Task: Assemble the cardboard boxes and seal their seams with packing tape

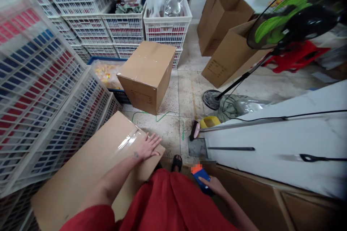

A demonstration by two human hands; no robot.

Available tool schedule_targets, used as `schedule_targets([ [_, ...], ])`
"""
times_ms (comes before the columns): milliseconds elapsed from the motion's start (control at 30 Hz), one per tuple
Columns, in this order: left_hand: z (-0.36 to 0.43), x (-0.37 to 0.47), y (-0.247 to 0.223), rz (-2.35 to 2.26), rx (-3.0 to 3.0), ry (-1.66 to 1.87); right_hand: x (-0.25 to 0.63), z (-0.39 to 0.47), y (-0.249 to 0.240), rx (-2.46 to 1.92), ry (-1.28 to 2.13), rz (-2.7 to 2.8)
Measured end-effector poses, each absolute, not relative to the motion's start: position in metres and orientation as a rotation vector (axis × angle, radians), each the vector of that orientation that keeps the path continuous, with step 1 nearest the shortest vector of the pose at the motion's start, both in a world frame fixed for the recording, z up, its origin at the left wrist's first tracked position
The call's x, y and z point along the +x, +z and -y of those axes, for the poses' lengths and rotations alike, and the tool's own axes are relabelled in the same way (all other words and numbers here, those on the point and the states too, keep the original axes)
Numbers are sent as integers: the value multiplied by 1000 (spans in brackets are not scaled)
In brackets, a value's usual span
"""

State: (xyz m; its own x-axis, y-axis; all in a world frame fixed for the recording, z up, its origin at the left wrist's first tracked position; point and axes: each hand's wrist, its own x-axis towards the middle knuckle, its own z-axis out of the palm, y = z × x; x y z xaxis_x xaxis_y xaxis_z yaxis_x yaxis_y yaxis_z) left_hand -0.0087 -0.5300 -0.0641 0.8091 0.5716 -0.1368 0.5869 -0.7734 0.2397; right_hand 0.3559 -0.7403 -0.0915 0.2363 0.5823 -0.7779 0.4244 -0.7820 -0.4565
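My left hand [148, 147] lies flat with fingers spread on the near end of a large closed cardboard box [89, 166], beside a strip of shiny clear tape on its top. My right hand [213, 184] is wrapped round a blue and orange tool [201, 177], held low at my right side; part of the tool is blurred out. Ahead, a second taped cardboard box [149, 61] rests partly over a blue crate [121, 95] with bagged yellow items.
White slatted crates [89, 32] are stacked on the left and behind. A standing fan [211, 99], open cartons [227, 56], a yellow dustpan [210, 121], a brush [194, 130] and a white surface [271, 140] are to the right.
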Motion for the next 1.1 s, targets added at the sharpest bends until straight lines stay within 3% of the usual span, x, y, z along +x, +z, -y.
schedule_targets([
  [167,467,-54,-60,-1863,2272,-135,358,734,-85,-2354,1590,966],
  [267,452,-72,-55,-2157,1949,-66,353,727,-78,-2354,1573,991],
  [467,550,-160,-41,-2446,1713,86,323,703,-48,-2079,1571,1067],
  [600,637,-142,-18,-2191,1554,351,288,683,-16,-1766,1712,1192],
  [833,696,-6,41,-1216,491,717,249,686,39,-1303,1923,1507],
  [1100,746,14,58,-1282,631,731,249,735,52,-1195,2000,1678],
])
